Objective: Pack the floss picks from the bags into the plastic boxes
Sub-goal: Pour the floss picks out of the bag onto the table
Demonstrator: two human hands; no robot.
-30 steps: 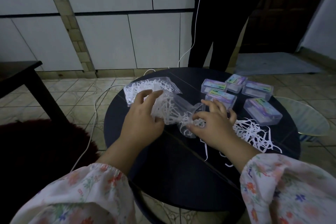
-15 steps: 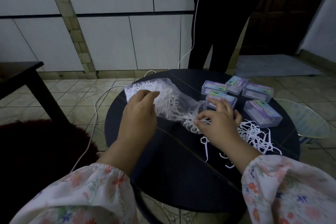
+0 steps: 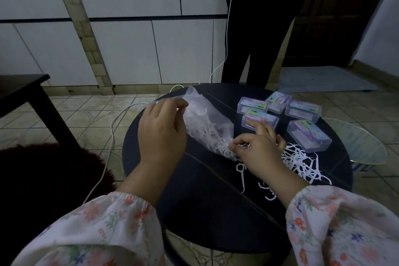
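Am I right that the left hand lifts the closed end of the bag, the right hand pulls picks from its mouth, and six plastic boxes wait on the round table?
Not quite: the head view shows five plastic boxes, not six. The rest stands.

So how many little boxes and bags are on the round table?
Plastic boxes: 5
Bags: 1, lifted by the left hand
Total: 6
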